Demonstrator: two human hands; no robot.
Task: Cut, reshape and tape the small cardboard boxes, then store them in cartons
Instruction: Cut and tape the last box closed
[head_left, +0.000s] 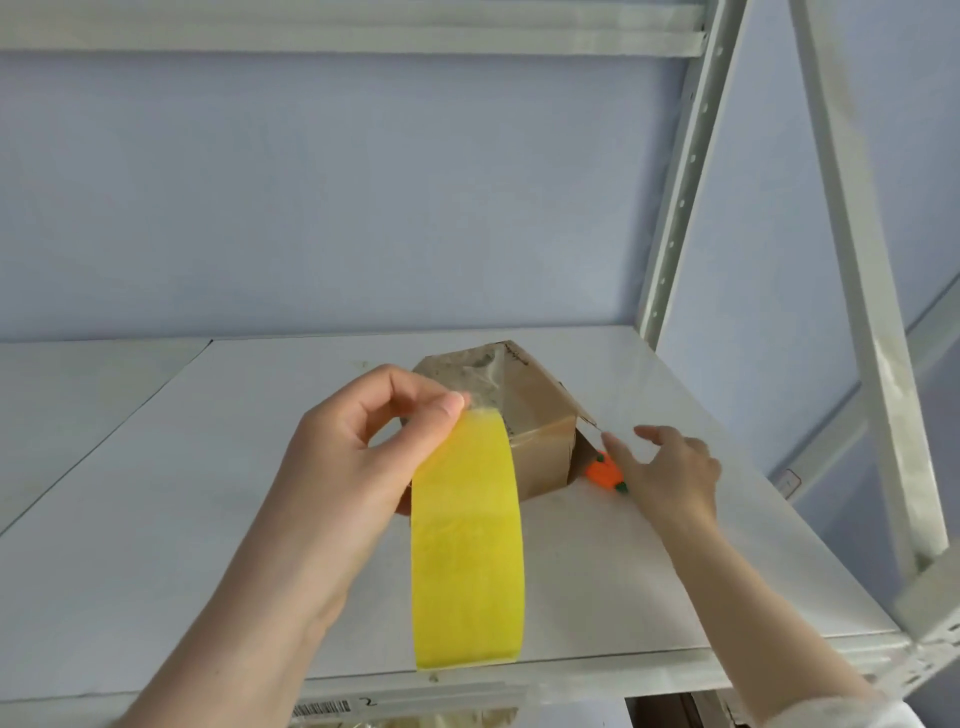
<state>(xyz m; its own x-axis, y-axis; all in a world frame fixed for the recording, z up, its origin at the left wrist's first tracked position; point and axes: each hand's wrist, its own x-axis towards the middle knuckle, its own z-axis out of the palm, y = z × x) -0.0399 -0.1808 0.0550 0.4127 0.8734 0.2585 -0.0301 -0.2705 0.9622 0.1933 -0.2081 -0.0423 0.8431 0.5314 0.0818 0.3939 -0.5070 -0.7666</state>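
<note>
A small brown cardboard box (540, 415) with old clear tape on it stands on the white shelf board (156, 519). My left hand (353, 457) is in front of the box and pinches the top end of a long yellow tape strip (467, 545) that hangs down. My right hand (670, 467) is to the right of the box with fingers spread, touching a small orange and green cutter (602, 473) that lies beside the box's open flap.
White metal shelf uprights (680, 171) and a diagonal brace (857, 260) rise at the right. A pale blue wall is behind. Below the shelf edge a barcode label (322, 707) and part of a carton show.
</note>
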